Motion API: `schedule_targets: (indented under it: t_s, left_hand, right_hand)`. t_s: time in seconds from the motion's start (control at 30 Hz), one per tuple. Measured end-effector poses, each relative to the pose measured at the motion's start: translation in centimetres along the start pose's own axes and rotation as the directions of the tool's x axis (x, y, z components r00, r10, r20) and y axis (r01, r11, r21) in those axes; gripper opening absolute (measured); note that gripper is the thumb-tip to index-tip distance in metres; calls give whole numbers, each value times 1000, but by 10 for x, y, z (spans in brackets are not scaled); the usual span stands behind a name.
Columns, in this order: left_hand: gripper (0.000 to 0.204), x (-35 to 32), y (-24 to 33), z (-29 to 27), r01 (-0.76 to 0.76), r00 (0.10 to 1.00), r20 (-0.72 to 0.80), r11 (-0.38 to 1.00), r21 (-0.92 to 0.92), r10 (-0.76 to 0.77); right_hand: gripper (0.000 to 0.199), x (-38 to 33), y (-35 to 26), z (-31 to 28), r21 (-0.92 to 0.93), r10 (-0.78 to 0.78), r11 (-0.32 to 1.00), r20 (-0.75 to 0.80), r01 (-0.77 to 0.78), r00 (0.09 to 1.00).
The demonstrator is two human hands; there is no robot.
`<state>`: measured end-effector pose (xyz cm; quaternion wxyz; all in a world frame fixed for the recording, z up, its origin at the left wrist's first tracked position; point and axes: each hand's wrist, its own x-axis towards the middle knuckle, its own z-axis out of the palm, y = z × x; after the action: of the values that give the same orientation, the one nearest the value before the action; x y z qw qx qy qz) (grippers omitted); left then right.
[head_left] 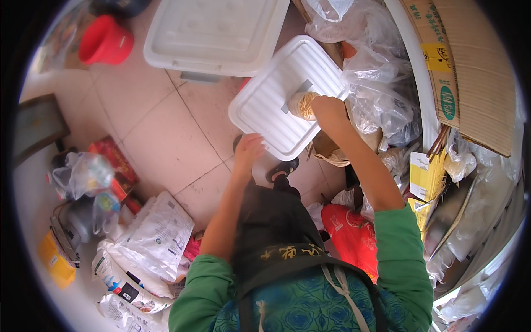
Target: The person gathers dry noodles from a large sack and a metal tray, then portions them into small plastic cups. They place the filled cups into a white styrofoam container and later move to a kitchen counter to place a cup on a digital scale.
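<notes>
My right hand (330,114) is closed on a small round see-through container (302,105) packed with thin yellowish strands or sticks; their exact kind is not clear. The container is over a white ribbed plastic lid (264,113), and a grey patch shows on the lid beside it. Past the lid's lower left edge, my left hand (251,146) hovers with its fingers partly spread and nothing in them. Whether its fingertips touch the lid's rim cannot be made out.
A large white storage box (215,39) with its lid on stands ahead, near a red bucket (106,41). Clear plastic bags (381,83) and a cardboard box (475,72) crowd the right. White sacks (157,235) and a red bag (349,232) lie on the tiled floor (160,127).
</notes>
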<state>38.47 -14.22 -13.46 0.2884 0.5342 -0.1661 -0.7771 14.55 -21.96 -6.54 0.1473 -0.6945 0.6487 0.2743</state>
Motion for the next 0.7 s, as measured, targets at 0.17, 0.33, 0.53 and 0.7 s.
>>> schedule_targets:
  t_s: [0.17,0.33,0.53,0.7]
  left_hand:
    - [32,-22,-22,-84,207,961,-216,965,158,-171]
    - [34,-34,-41,-110,293,923,-300,947,134,-243]
    - [38,-31,-39,-100,258,936,-269,962,84,-227]
    - [41,-29,-35,-99,243,938,-263,970,32,-226]
  right_hand:
    - [40,-19,31,9,452,-22,891,-33,35,999]
    - [51,-30,28,15,763,111,646,-52,-32,993]
    - [44,-47,25,21,871,241,488,-198,58,950]
    - [34,-39,17,22,867,361,494,-145,-57,921]
